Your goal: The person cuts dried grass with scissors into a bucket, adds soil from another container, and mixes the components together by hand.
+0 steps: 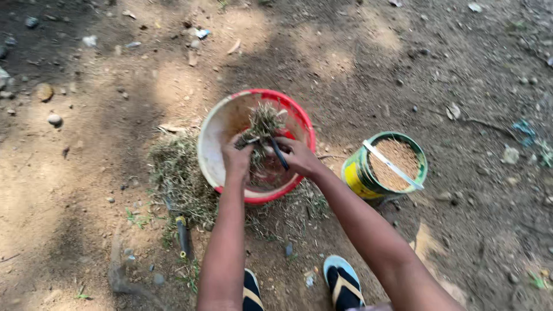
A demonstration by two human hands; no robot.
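Observation:
A red plastic basin (216, 124) with a pale, soiled inside stands on the dirt ground. Over it my left hand (236, 158) grips a bunch of dry grass and roots (265, 121) that sticks upward. My right hand (298, 156) is closed on a dark-handled knife (279, 154) whose handle slants down beside the bunch. Both hands are close together above the basin's middle. What lies at the basin's bottom is hidden by my hands.
A heap of cut dry grass (178, 175) lies left of the basin. A green and yellow tin (354, 175) filled with brown grain, a white strip across its top, stands to the right. A dark tool (184, 236) lies near my sandalled feet (343, 282). Stones and litter are scattered about.

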